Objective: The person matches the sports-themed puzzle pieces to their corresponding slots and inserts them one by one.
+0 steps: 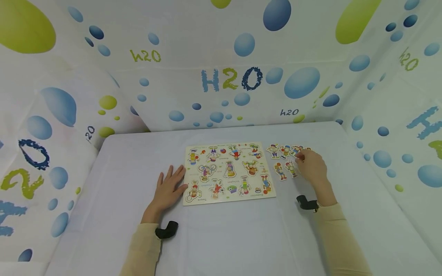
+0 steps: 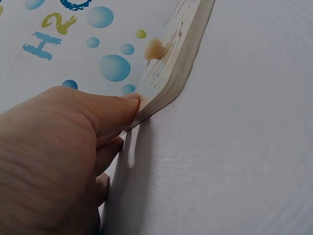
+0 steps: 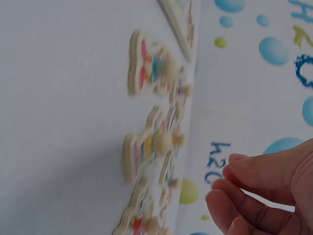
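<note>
Left hand: the left hand [image 1: 170,188] lay flat on the table [image 1: 131,168], fingers straight, fingertips pressed against the left edge of the puzzle board [image 1: 228,172]; it gripped nothing.
Right hand: the right hand [image 1: 312,165] hovered over the loose pieces [image 1: 284,161], fingers loosely curled; the wrist view showed nothing between them.
Puzzle board: flat at the table's middle, between the hands, most figure slots filled.
Loose pieces: wooden figures in two rows just right of the board, the far-right ones partly hidden under the right hand.

Multicolour puzzle board [image 1: 228,172], white tbl [image 1: 241,237]
</note>
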Motion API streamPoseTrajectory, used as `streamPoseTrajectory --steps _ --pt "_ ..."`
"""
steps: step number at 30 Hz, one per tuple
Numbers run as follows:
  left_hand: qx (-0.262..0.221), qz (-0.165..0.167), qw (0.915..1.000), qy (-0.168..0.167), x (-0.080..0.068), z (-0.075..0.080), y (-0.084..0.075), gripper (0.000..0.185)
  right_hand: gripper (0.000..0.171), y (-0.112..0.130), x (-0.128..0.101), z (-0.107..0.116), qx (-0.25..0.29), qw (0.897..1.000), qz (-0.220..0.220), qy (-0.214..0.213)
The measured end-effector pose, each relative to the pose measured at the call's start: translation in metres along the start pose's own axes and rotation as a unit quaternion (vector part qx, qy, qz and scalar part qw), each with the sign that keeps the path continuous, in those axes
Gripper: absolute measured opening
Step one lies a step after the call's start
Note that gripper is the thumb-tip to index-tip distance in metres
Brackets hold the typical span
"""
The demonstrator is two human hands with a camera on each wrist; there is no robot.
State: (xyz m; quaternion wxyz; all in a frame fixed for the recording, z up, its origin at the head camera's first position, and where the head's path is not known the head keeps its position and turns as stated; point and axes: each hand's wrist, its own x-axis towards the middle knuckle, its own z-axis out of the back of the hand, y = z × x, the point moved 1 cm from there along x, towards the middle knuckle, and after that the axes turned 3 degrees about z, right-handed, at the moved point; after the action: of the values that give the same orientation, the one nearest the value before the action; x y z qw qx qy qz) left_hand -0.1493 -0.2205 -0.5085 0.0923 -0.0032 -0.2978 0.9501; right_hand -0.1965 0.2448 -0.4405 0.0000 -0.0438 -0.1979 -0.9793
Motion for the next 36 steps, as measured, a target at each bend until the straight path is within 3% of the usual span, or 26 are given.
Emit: streamPoseTrajectory --steps 6,12,19,29,36 --pt "0.004 0.000 1.0000 -0.002 0.000 0.000 0.000 0.063 0.025 -0.024 -0.001 0.002 0.002 1.000 -0.020 0.015" --pt "0.000 -0.001 1.0000 -0.002 0.000 0.000 0.000 0.063 0.027 -0.038 -0.002 0.002 0.011 0.999 -0.011 0.035" --pt "0.001 -0.002 1.0000 -0.004 0.000 -0.001 0.001 0.064 0.029 -0.042 -0.004 0.006 0.013 0.999 0.004 0.043" --pt "-0.002 -0.011 0.9999 -0.013 -0.002 -0.001 0.000 0.063 0.019 -0.045 -0.002 -0.005 0.012 0.995 0.008 0.096" --pt "0.002 -0.004 1.0000 -0.005 -0.001 0.000 0.000 0.063 0.011 -0.045 0.000 -0.008 -0.001 0.997 0.019 0.078"
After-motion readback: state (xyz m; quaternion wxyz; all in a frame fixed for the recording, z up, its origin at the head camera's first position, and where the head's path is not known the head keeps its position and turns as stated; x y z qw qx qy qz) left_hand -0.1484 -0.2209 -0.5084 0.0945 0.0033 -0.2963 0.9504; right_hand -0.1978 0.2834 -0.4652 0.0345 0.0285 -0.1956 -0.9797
